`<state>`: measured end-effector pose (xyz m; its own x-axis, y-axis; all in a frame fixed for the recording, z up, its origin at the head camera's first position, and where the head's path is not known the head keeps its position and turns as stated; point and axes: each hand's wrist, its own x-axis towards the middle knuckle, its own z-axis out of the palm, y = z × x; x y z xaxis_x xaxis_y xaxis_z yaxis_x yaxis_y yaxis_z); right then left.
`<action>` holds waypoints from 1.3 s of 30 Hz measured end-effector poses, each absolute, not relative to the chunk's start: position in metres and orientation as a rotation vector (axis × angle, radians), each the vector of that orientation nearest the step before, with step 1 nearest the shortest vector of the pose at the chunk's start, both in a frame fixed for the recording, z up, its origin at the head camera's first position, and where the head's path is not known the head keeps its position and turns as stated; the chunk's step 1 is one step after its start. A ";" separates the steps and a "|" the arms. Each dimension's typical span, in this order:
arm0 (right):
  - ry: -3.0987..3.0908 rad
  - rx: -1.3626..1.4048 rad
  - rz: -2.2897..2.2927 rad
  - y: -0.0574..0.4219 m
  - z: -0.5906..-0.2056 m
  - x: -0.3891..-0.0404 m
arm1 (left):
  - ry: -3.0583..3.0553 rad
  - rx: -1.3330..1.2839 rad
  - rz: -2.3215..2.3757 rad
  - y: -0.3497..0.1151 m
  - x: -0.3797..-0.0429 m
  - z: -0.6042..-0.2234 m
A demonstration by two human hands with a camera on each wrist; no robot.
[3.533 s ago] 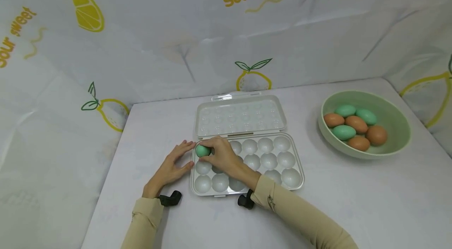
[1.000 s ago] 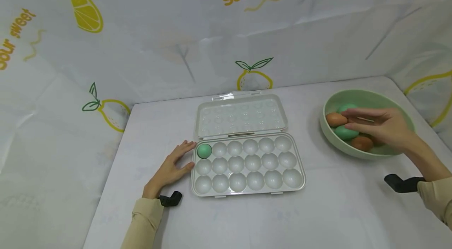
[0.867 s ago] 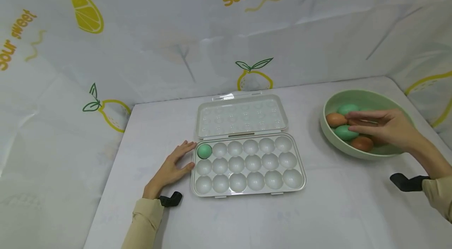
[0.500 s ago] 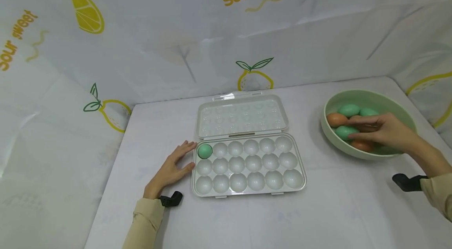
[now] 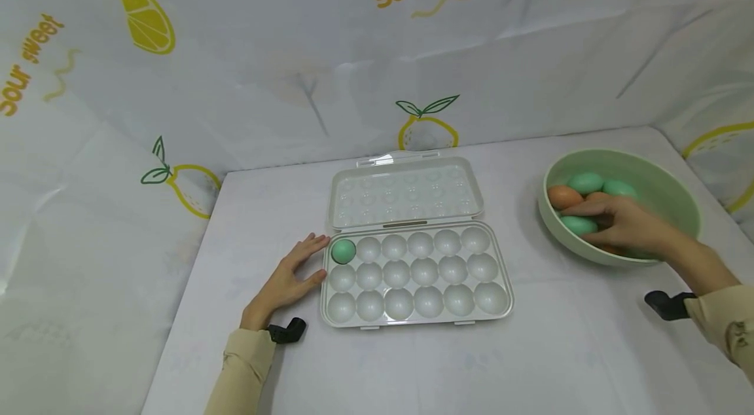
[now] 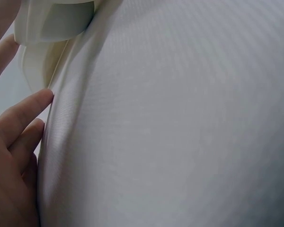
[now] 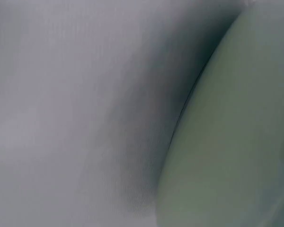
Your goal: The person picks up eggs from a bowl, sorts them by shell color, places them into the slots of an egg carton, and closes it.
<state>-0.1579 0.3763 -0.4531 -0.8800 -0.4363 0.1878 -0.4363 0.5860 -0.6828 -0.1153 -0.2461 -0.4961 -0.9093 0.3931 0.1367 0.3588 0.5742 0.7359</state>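
Observation:
My right hand (image 5: 627,228) reaches into the green bowl (image 5: 665,199) at the right, its thumb and fingers around a green egg (image 5: 579,225) near the bowl's left wall. In the right wrist view only the bowl's outer side (image 7: 217,142) and the white cloth show; the hand is out of that view. My left hand (image 5: 288,277) rests on the table with relaxed fingers, fingertips at the left edge of the egg carton (image 5: 412,323). The carton lies with its lid (image 5: 406,196) folded back. Another green egg (image 5: 343,251) sits in its back-left hollow.
More green eggs (image 5: 620,189) and orange-brown eggs (image 5: 564,197) lie in the bowl, some partly hidden behind the right hand. White cloth with lemon prints (image 5: 427,133) rises behind the table. White cloth (image 5: 442,369) covers the tabletop.
The right hand set a green egg in the carton's back-left hollow, moved right to the bowl, and lowered its fingers around another green egg. The left hand has stayed at the carton's edge.

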 end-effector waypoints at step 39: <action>2.605 -0.575 -2.068 0.301 -0.404 -0.143 | 2.757 0.698 1.276 -0.247 -0.116 -0.496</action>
<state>-0.1429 0.3010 -0.4043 -0.9155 -0.1172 0.3849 -0.4015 0.2023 -0.8933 -0.1157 -0.2470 -0.4965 -0.8993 0.4064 0.1613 0.3860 0.5646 0.7295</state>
